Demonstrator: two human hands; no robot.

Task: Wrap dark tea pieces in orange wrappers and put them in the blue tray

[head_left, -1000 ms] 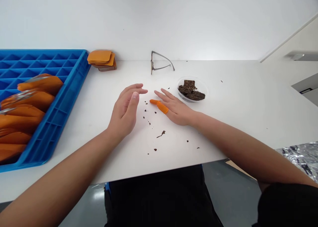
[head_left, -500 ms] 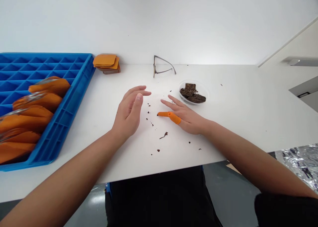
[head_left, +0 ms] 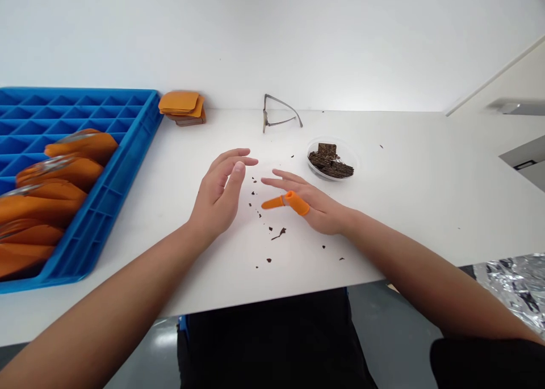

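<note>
Over the white table, my left hand point(head_left: 219, 195) rests on its edge with fingers apart and nothing in it. My right hand point(head_left: 314, 200) is spread open to the right of the scraps, and it holds nothing. Orange finger cots point(head_left: 297, 203) cover its thumb and one finger. Between and below the hands lie several small dark brown flakes point(head_left: 279, 234). Just beyond my right hand stands a clear round plastic bowl point(head_left: 351, 148) with dark brown, layered pieces point(head_left: 327, 160) in it.
A blue divided crate point(head_left: 128, 167) at the left holds several orange pouches point(head_left: 80, 145) with silvery contents. Against the wall are a stack of orange packets point(head_left: 182, 104) and a pair of eyeglasses point(head_left: 279, 121). Crumpled silver foil point(head_left: 511, 287) lies at the lower right.
My right hand has shifted slightly left and turned, its fingers moving over the flakes. A dark bit at its orange fingertip now lies on the table. My left hand has barely moved.
</note>
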